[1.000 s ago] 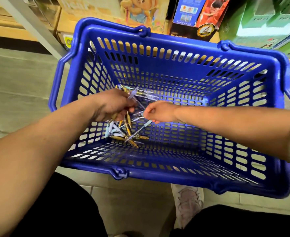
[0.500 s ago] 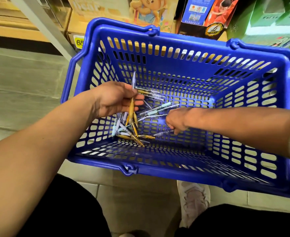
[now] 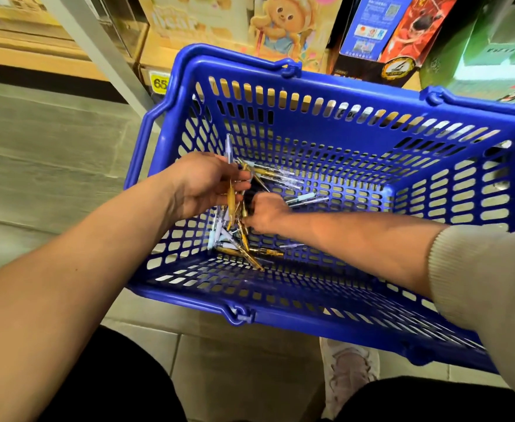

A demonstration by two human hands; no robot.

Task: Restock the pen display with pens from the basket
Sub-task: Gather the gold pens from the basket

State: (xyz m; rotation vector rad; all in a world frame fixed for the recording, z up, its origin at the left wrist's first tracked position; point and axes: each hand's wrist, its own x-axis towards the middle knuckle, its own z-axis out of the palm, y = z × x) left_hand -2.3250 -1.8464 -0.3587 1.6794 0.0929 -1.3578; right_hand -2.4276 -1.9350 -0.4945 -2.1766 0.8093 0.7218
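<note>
Gathering step. Left hand (image 3: 210, 184) grips pen bunch (image 3: 230, 194) above blue basket (image 3: 371, 95) floor; right hand (image 3: 266, 216) curls into loose pens (image 3: 244, 248) there, grasp unclear. Next: pinch one out, add to bunch. Display out of view.

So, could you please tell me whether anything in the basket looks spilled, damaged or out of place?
Nothing looks damaged or spilled. The pens lie in a crisscrossed heap at the left end of the basket, all inside it. The left hand holds a few; the right hand reaches into the heap.
</note>
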